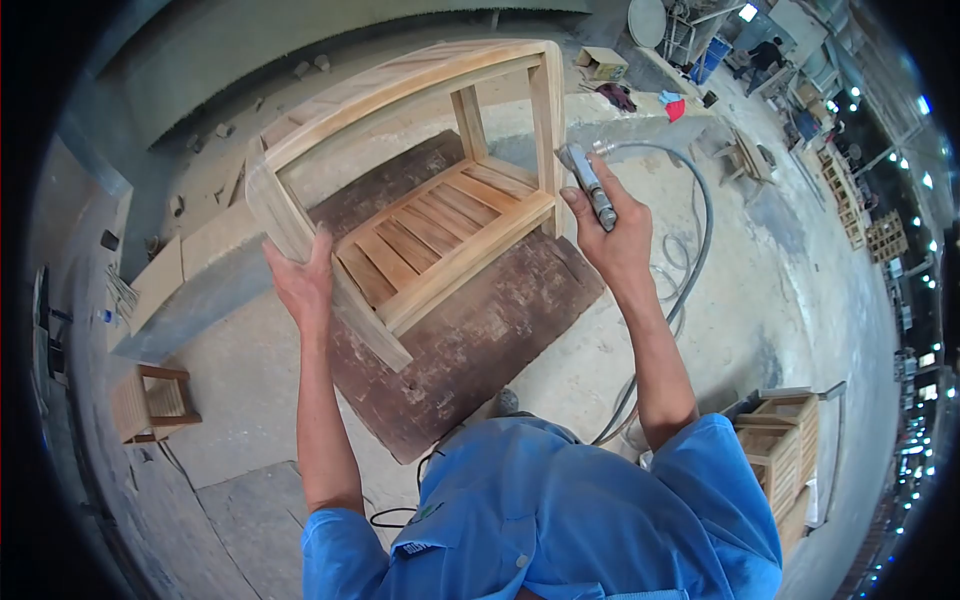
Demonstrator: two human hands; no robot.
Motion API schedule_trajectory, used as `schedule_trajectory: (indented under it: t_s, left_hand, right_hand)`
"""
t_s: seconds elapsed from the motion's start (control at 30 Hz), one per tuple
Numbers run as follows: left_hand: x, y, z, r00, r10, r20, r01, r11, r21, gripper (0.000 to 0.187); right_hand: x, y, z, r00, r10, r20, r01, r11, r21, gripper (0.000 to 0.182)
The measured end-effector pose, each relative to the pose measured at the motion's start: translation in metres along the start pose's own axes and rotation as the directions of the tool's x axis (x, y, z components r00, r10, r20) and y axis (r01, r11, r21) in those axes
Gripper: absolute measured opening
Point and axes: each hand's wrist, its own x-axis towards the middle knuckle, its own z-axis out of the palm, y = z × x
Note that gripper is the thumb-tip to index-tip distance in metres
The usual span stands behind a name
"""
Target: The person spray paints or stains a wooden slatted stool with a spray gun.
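Observation:
A slatted wooden table (pixel 440 285) of light brown wood, with an upper frame and a lower slatted shelf, rests tilted on a dark, worn work board (pixel 500 340). My left hand (pixel 303 280) is wrapped around one of its legs at the left, thumb on the near side. In my right hand (pixel 618 222) is a silver metal air tool (pixel 588 185), held beside the right-hand leg with its tip close to the wood. A grey hose (pixel 706 215) curves from near the tool down towards my right side.
A small wooden stool (pixel 157 403) stands at the left, and slatted wooden pieces (pixel 785 450) are at the lower right. Behind the work board runs a low concrete ledge (pixel 215 265). Farther back are a cardboard box (pixel 602 64), a red cloth (pixel 675 109) and another person (pixel 765 58).

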Motion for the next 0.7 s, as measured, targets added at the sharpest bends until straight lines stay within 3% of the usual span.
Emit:
schedule_trajectory:
  t_s: [0.07,0.33,0.43,0.7]
  left_hand:
    - [-0.001,0.002,-0.002,1.0,-0.015,0.016,0.015,1.0,0.015,0.07]
    - [0.006,0.003,-0.001,0.999,0.008,0.038,-0.007,0.999,-0.032,0.069]
    - [0.012,-0.001,0.001,0.999,0.044,0.032,-0.042,0.997,-0.059,0.07]
    - [0.031,-0.014,0.006,0.992,0.111,0.064,-0.1,0.984,-0.15,0.062]
  right_hand:
    - [-0.016,0.006,0.002,0.994,0.079,0.081,-0.069,0.991,-0.116,0.048]
    - [-0.092,0.016,-0.006,0.97,0.185,0.156,-0.164,0.977,-0.139,0.05]
    - [-0.081,0.012,-0.013,0.987,0.149,0.061,-0.146,0.988,-0.049,0.052]
    - [-0.025,-0.034,-0.052,0.971,-0.042,-0.235,0.087,0.979,0.182,0.048]
